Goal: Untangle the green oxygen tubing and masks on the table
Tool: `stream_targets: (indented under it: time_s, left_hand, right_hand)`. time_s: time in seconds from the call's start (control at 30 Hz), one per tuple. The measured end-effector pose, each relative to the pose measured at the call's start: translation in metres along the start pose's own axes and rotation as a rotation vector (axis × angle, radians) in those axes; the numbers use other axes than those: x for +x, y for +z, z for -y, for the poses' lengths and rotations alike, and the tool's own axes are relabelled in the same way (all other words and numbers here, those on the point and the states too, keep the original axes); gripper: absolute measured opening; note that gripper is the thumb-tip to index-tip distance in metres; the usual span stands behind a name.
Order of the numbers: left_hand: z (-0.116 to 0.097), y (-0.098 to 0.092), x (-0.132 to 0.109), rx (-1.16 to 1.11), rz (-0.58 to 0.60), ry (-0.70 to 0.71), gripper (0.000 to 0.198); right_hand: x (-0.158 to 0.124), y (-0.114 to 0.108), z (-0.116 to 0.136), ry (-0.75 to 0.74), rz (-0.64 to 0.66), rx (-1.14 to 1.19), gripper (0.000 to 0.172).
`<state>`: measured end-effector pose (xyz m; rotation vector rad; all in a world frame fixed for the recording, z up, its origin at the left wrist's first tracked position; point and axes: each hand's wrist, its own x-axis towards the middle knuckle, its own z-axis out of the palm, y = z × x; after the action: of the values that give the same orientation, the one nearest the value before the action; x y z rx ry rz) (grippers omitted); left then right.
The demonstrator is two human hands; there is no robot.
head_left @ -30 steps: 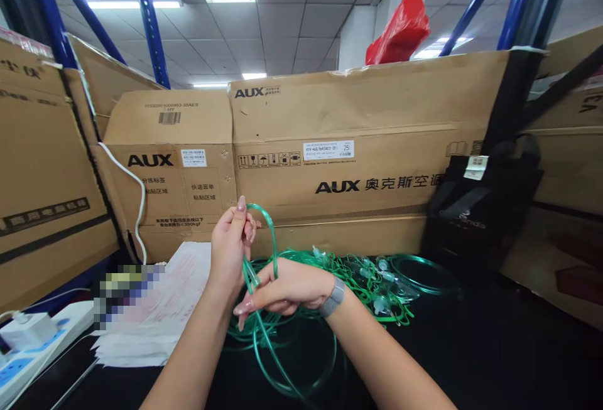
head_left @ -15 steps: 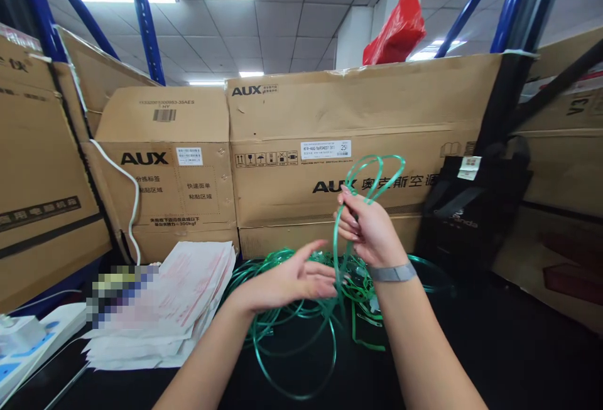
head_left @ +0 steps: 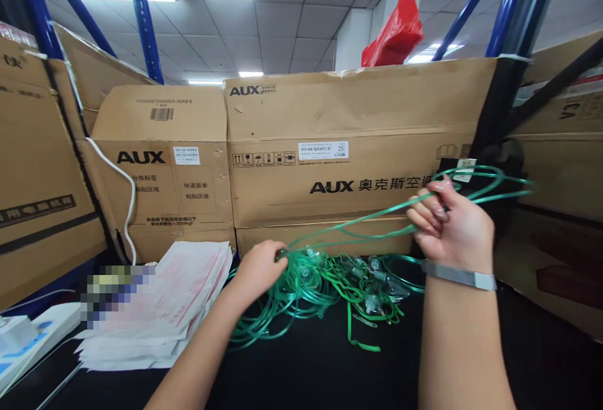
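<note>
A tangled heap of green clear tubing with small masks (head_left: 330, 284) lies on the black table (head_left: 330, 366). My right hand (head_left: 452, 225), a grey band on its wrist, is raised at the right and closed round a looped bundle of the green tubing (head_left: 475, 185). Strands of the tubing stretch taut from it down and left to my left hand (head_left: 259, 267). That hand is low over the heap's left side, fingers curled round the same strands.
A stack of white printed papers (head_left: 169, 309) lies left of the heap. A white power strip (head_left: 32, 341) sits at the far left edge. Large AUX cardboard boxes (head_left: 330, 146) wall off the back. A black bag (head_left: 499, 165) leans at right, a red bag (head_left: 398, 27) hangs above.
My right hand has swung to the right with the looped tubing, pulling strands taut. My left hand has dropped to the heap and closed on the strands.
</note>
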<state>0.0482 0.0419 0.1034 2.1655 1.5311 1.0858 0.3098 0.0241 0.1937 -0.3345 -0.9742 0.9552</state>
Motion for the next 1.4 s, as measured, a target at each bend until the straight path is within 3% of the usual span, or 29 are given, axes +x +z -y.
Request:
stream_targets:
  time_s: [0.13, 0.27, 0.47, 0.67, 0.73, 0.8, 0.87, 0.93, 1.03, 1.17, 1.27, 1.4]
  left_hand:
    - [0.021, -0.033, 0.005, 0.072, -0.17, -0.074, 0.01]
    - [0.026, -0.055, 0.0, 0.01, -0.124, -0.108, 0.026]
    - [0.012, -0.067, -0.004, -0.22, 0.038, -0.058, 0.029]
    - [-0.001, -0.078, -0.012, -0.433, 0.022, 0.013, 0.037]
    - [-0.003, -0.079, -0.013, -0.428, -0.056, 0.016, 0.038]
    - [-0.003, -0.08, -0.013, -0.258, -0.255, -0.031, 0.037]
    - [0.001, -0.082, -0.011, -0.038, -0.477, -0.112, 0.035]
    - [0.012, -0.088, -0.01, 0.068, -0.606, -0.194, 0.032]
    - [0.037, -0.101, -0.011, 0.094, -0.588, -0.307, 0.025]
    - [0.066, -0.113, -0.014, -0.009, -0.476, -0.391, 0.026]
    - [0.062, -0.114, -0.014, -0.177, -0.495, -0.325, 0.029]
    - [0.034, -0.111, -0.011, -0.466, -0.543, -0.113, 0.035]
  right_hand:
    - [-0.004, -0.005, 0.015, -0.057, -0.162, 0.051, 0.028]
    - [-0.004, -0.004, 0.019, -0.035, -0.248, 0.057, 0.036]
    - [0.0, -0.002, 0.01, 0.023, -0.167, -0.021, 0.032]
    - [0.0, 0.005, -0.002, 0.113, -0.007, -0.049, 0.029]
    - [0.0, 0.008, -0.005, 0.115, 0.005, -0.074, 0.03]
    - [-0.001, 0.012, -0.007, 0.103, -0.011, -0.085, 0.032]
    - [-0.002, 0.016, -0.008, 0.047, -0.08, -0.067, 0.034]
    - [-0.002, 0.017, -0.007, -0.057, -0.211, -0.04, 0.036]
    - [-0.002, 0.014, -0.001, -0.215, -0.411, -0.012, 0.041]
    - [-0.002, 0.006, 0.009, -0.288, -0.538, 0.03, 0.047]
    - [-0.001, 0.003, 0.011, -0.255, -0.542, 0.058, 0.047]
    - [-0.001, 0.006, 0.006, -0.225, -0.469, 0.062, 0.047]
